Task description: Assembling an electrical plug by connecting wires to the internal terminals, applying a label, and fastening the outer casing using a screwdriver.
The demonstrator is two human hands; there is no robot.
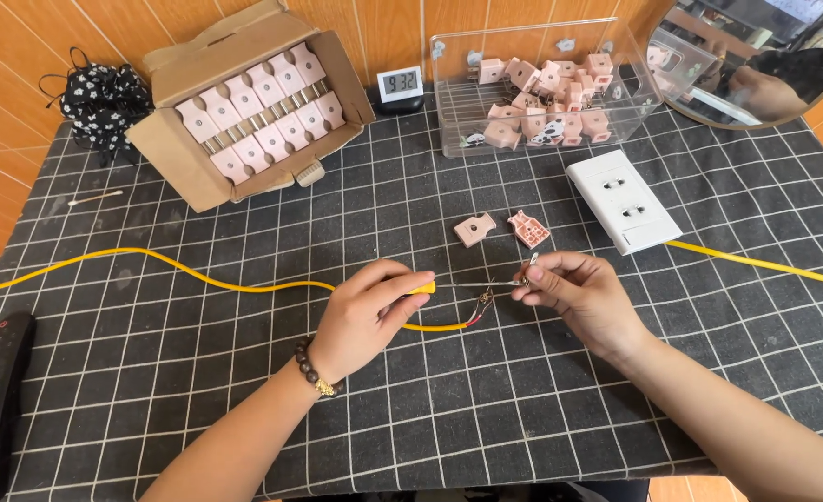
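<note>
Both hands meet just below the two pink plug halves (502,228) lying open on the black checked tablecloth (244,372). The left hand (367,316) is clenched round a small screwdriver with a yellow handle (421,288), its thin shaft pointing right toward the other hand. The right hand (579,293) pinches a tiny metal prong piece (526,271) between thumb and fingertips, right at the screwdriver's tip. Just below that tip hangs the stripped end (484,302) of the yellow cable (197,271), red and dark cores splayed with bare copper showing.

That cable looks light and limp, so it wants holding close to the stripped end, on the sheath. The copper strands look fine and easy to fray, and the metal piece is small, smooth and apt to slip, so a firm fingertip pinch on its edges suits it.

Up and right of the plug halves lies a white double socket (623,202); behind them a clear box of pink parts (541,93); up and left a cardboard box of pink plugs (258,107).
</note>
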